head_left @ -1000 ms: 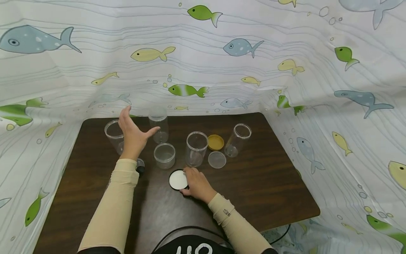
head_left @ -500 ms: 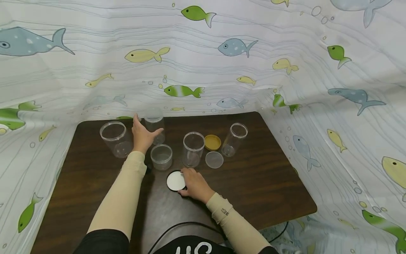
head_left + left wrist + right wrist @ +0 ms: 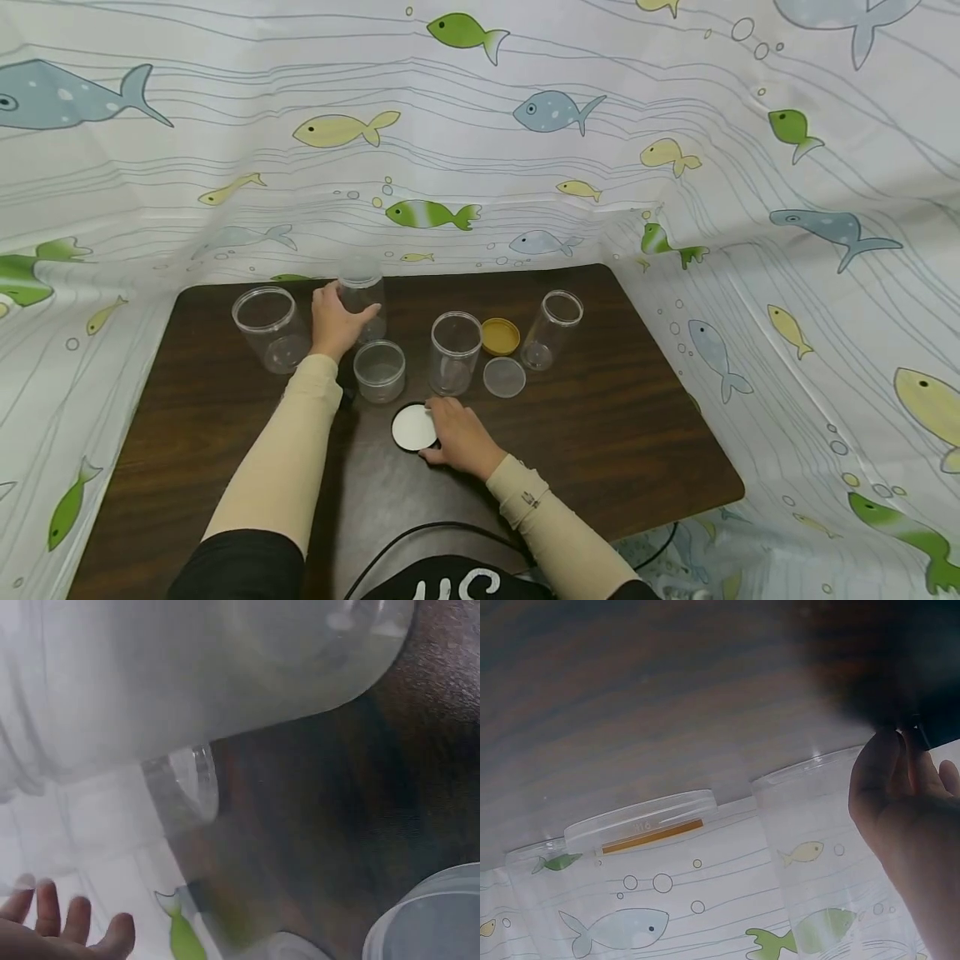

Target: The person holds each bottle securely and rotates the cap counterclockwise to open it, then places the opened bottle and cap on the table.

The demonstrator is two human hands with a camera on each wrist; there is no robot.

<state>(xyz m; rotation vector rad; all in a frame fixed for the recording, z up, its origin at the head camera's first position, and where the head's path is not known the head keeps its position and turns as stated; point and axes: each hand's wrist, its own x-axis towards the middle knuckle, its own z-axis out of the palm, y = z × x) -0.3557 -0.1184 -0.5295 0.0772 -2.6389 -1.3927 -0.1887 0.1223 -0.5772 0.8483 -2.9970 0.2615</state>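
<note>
My left hand (image 3: 337, 323) reaches to the tall lidded clear jar (image 3: 365, 293) at the table's back edge. Its fingers stand at the jar's left side, the thumb in front; contact cannot be told. In the left wrist view, the fingers (image 3: 67, 919) look spread and slightly bent. My right hand (image 3: 463, 437) pinches the edge of a flat round white disc with a black rim (image 3: 412, 427), low over the table's front middle. The right wrist view shows only a dark edge of it (image 3: 937, 712) at the fingertips.
A wide clear jar (image 3: 273, 332) stands left of the left hand. A low clear jar (image 3: 379, 373), a tall open jar (image 3: 453, 354) and a narrower jar (image 3: 552, 329) stand rightward. Yellow lid (image 3: 500, 337) and clear lid (image 3: 504, 377) lie between. A fish-print curtain (image 3: 465, 142) hangs behind.
My left hand has moved right and down from above the wide jar to the lidded jar, its fingers drawing nearer to it. The right hand keeps its pinch on the disc.
</note>
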